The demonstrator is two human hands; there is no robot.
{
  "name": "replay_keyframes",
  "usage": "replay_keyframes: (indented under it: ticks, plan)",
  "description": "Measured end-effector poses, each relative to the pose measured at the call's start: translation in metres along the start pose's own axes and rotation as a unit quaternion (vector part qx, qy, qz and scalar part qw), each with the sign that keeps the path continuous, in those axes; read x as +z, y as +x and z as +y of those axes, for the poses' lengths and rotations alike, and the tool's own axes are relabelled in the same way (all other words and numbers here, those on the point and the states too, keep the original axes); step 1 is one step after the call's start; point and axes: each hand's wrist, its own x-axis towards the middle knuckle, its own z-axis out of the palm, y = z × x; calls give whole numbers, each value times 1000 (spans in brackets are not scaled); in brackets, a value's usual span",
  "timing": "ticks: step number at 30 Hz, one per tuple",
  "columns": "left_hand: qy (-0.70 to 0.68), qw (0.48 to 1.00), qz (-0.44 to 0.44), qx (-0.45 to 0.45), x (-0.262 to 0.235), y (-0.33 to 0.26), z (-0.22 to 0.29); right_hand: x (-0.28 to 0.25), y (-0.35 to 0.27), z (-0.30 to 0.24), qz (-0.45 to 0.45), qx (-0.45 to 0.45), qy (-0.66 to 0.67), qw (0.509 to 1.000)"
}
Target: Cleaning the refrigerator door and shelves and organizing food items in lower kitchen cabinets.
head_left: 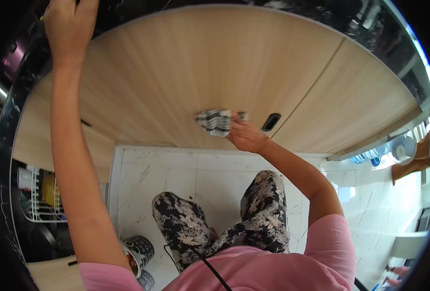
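Note:
My right hand point(248, 136) is closed on a black-and-white patterned cloth point(216, 122), pressed against the light wood cabinet door point(186, 72). Hand and cloth are slightly blurred. A dark recessed handle point(272, 122) lies just right of that hand. My left arm stretches up to the far left, where my left hand point(70, 24) rests at the edge of the black marbled countertop point(123, 17). The upper edge of the picture cuts off most of its fingers, so their grip is hidden.
An open compartment at left holds a white wire rack point(36, 213) with dishes. A dark patterned bucket point(140, 250) stands on the white tiled floor point(142, 169) beside my legs. Clear plastic bottles point(375, 154) and a brown wooden piece point(411, 162) are at the right.

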Motion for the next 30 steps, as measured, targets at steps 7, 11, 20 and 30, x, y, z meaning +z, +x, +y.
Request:
replay_keyframes:
  ticks: [7, 11, 20, 30]
  plan:
    - [68, 996, -54, 5, -5, 8, -23, -133, -110, 121, 481, 527, -105, 693]
    - [61, 994, -13, 95, 7, 11, -20, -131, 16, 64, 323, 371, -29, 870]
    - [129, 987, -49, 85, -3, 3, -58, -172, -98, 150, 381, 389, -135, 828]
    - [123, 985, -71, 94, 3, 9, -44, -131, -286, 215, 545, 686, -33, 481]
